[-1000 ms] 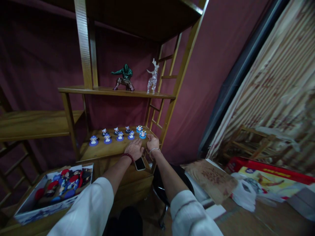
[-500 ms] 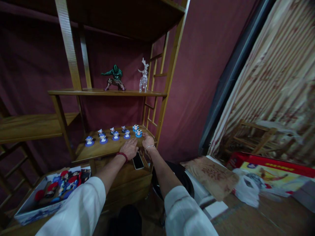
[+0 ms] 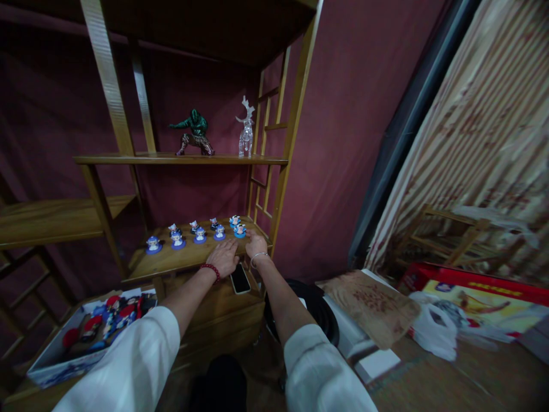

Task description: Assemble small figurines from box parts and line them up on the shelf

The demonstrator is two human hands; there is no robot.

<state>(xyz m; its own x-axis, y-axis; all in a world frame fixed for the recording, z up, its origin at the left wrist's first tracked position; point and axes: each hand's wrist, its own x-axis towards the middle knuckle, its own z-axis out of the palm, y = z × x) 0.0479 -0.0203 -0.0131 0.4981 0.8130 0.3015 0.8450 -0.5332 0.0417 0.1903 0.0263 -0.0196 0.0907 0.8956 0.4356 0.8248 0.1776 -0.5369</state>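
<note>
On the low wooden shelf point(image 3: 158, 266) stand small toy figurines in two rows. My left hand point(image 3: 223, 257) lies palm down at the shelf's front edge, fingers stretched and holding nothing. At the right end, my right hand point(image 3: 256, 246) has its curled fingers at the side of a light-blue figurine point(image 3: 239, 230); the fingertips are partly hidden. Another light-blue figurine point(image 3: 234, 221) stands just behind it. To their left are figurines on purple bases, including this one point(image 3: 219, 232), with dark figurines point(image 3: 194, 227) behind them.
A phone point(image 3: 241, 280) lies below my hands. An open box of figurines point(image 3: 68, 366) sits lower left. Overhead, a shelf point(image 3: 150, 159) holds a green crouching figure point(image 3: 195, 131) and a clear deer ornament point(image 3: 246, 129). A plastic bag point(image 3: 435, 332) and red box point(image 3: 472, 286) lie right.
The view has shifted slightly, so the shelf sits a little further left. Both hands stay at nearly the same places beside the figurines; the figurines' arrangement looks the same.
</note>
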